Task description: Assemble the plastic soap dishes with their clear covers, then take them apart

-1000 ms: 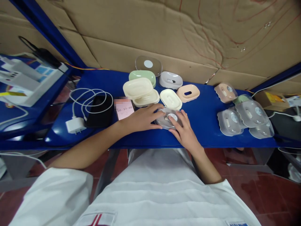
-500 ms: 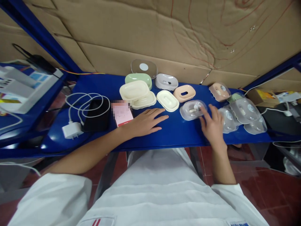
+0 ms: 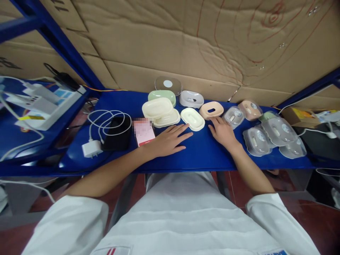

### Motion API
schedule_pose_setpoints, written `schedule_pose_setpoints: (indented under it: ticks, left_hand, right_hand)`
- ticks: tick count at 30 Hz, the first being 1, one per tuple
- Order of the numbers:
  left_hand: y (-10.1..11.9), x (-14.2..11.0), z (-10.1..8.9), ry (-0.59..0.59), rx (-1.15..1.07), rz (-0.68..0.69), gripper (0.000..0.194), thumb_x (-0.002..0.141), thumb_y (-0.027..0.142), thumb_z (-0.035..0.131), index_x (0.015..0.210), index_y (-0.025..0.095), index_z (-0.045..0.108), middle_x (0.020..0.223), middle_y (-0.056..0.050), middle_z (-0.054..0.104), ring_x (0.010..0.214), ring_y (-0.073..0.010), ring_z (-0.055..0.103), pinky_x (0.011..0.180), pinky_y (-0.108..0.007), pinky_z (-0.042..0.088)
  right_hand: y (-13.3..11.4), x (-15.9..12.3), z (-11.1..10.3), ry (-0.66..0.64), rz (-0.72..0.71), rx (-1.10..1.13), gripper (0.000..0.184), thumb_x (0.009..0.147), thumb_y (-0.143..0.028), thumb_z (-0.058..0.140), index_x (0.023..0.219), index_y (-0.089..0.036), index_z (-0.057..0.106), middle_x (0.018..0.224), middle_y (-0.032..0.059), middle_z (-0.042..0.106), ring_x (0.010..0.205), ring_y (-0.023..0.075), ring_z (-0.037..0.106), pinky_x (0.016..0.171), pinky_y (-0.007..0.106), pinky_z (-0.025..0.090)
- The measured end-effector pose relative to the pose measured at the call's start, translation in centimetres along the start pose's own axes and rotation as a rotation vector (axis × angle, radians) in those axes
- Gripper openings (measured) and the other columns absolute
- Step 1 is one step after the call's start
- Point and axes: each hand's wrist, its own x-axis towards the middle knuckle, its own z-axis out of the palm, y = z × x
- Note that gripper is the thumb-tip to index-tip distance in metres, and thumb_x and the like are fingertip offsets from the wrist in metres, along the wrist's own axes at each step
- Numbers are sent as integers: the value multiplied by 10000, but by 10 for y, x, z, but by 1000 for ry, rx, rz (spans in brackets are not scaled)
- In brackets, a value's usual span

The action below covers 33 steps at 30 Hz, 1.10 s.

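My left hand [image 3: 172,141] lies flat with its fingers spread on the blue table, just below a cream oval tray [image 3: 193,119]. My right hand [image 3: 222,132] has its fingers stretched out at the near edge of a peach soap box base [image 3: 211,110] with an oval slot; whether it touches the base I cannot tell. Right of that hand sits a clear-lidded soap box [image 3: 234,117]. Behind my left hand are two cream pieces, the upper one an oval dish [image 3: 157,108] that overlaps the other. A green dish [image 3: 162,97] and a white slotted base [image 3: 191,98] stand farther back.
Several lidded soap boxes [image 3: 280,131] are heaped on the right, beside a peach lidded one [image 3: 250,110]. A clear lid [image 3: 168,85] leans on the cardboard wall [image 3: 148,46]. On the left lie a phone [image 3: 145,134], a black box [image 3: 117,134] and a white charger [image 3: 91,148] with cable.
The clear-lidded soap box has shifted right and back, towards the other lidded boxes. My right hand has left it and moved left to the peach base. My left hand stays put.
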Motion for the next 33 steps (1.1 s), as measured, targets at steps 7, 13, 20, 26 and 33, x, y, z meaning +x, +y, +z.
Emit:
schedule_pose_setpoints:
  ticks: [7,13,20,26,33]
  left_hand:
    - [1,0,-1,55,53,-20,546,1103,360,623,1620,203,537,1727,-216,450,1565,-382,497,1283,-546,408]
    - [-1,0,-1,82,112,-10,450,1101,277,594,1539,168,583,1671,-216,515,1548,-373,502,1262,-535,406]
    - [1,-1,-3,8,102,80,219,1140,256,525,1207,190,723,1146,-92,775,1078,-260,724,975,-408,511]
    - [9,-1,-2,74,96,20,431,1078,315,659,1488,193,606,1464,-173,662,1354,-353,632,1101,-475,512]
    - [4,-7,-4,104,-117,-165,793,830,220,803,1546,141,472,1736,-275,324,1616,-475,367,1270,-643,437]
  right_hand:
    - [-49,12,0,-1,-281,152,526,1130,-506,514,1500,-164,663,1432,193,717,1365,354,644,1165,527,490]
    - [-48,9,0,-25,-412,475,433,1156,-501,470,1358,-238,749,1196,85,827,1146,249,751,1122,443,544]
    - [3,24,14,132,12,172,537,1060,-215,413,1550,-92,596,1586,249,599,1499,392,531,1264,661,350]
    - [-3,23,15,-2,-124,250,457,1096,-367,489,1486,-196,652,1472,179,708,1403,362,607,1230,622,336]
    - [-6,18,1,-28,-272,275,454,1103,-459,550,1482,-241,677,1552,129,675,1514,339,547,1259,599,332]
